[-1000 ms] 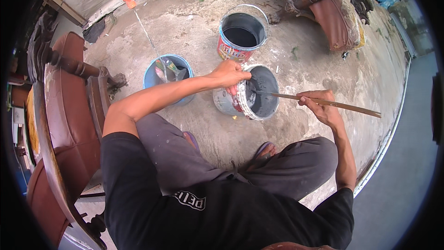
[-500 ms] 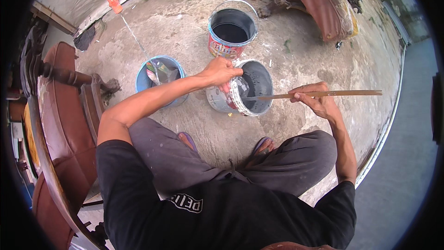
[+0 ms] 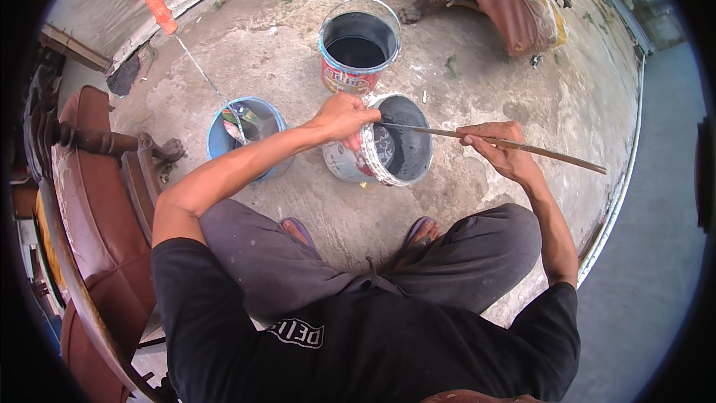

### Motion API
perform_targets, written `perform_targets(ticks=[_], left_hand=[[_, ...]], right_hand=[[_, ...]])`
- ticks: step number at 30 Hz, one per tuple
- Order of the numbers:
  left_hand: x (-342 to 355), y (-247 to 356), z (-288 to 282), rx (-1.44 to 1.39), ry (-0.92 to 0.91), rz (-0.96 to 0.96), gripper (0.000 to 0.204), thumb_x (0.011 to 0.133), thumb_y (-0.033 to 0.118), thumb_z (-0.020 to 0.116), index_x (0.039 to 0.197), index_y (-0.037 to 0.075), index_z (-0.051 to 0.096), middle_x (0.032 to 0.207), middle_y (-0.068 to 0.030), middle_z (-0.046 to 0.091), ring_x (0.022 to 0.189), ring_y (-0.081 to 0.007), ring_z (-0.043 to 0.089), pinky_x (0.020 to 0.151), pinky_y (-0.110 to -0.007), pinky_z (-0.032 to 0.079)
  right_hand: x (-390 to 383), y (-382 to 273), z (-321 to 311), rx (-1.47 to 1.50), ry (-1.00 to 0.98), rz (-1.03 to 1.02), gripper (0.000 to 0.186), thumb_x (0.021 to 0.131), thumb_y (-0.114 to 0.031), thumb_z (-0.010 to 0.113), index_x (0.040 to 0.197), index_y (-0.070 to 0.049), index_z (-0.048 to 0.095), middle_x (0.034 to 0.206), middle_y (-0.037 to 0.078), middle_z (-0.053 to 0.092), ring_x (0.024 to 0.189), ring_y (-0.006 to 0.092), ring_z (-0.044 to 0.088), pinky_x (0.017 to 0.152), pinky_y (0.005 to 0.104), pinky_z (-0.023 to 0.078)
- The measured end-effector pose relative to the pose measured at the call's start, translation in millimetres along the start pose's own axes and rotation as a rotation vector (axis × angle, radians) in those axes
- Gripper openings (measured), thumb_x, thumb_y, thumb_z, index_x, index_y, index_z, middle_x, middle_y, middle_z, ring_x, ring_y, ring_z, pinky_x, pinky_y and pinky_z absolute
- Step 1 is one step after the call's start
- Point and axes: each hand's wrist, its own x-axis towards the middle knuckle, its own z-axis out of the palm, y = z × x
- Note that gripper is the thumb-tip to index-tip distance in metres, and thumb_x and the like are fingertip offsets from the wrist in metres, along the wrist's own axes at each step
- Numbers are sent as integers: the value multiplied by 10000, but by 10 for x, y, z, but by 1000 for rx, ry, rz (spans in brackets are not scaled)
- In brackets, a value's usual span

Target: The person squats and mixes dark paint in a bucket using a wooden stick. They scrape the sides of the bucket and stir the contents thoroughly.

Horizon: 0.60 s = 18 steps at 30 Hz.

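A white paint bucket (image 3: 344, 160) stands tilted between my feet and a second bucket, its mouth turned to the right and its inside coated with dark grey paint. My left hand (image 3: 344, 120) is closed on its rim. Between the thumb and fingers of my right hand (image 3: 501, 148) is a long thin wooden stick (image 3: 554, 154). Its far tip reaches inside the mouth, near the upper left part of the rim. Just beyond stands an upright red and blue paint bucket (image 3: 347, 80) holding dark liquid, its wire handle raised.
To the left a blue bucket (image 3: 221, 134) holds a colourful packet and a paint roller (image 3: 156, 4) with an orange handle. A brown upholstered chair (image 3: 93, 201) lies close on my left. Another brown furniture piece (image 3: 514, 11) is at the far right. A white pipe (image 3: 634, 153) edges the concrete floor.
The stick's tip has swung from low in the bucket's mouth up toward the far rim, and its outer end has dropped nearer me. My left hand keeps its hold on the rim.
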Motion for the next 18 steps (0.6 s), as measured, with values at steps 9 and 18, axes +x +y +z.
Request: perform_targets(ticks=[9,18], left_hand=[[8,19,8,10,0,5,342,963,303,695,897,-28,647,689,-130,676,520,-199,703,442,-291,569],[18,11,6,-6,4,-6,346,955,309,702,895,-27,646,688,-121,667,515,-195,700,442,-292,567]], right_hand=[[-17,56,-8,69,12,44,228,943,-205,750,1065,-23,809,836,142,784,751,232,751,702,374,583],[-46,-3,33,129,4,14,219,943,-202,745,1052,-24,812,841,134,788,751,226,749,701,384,584]])
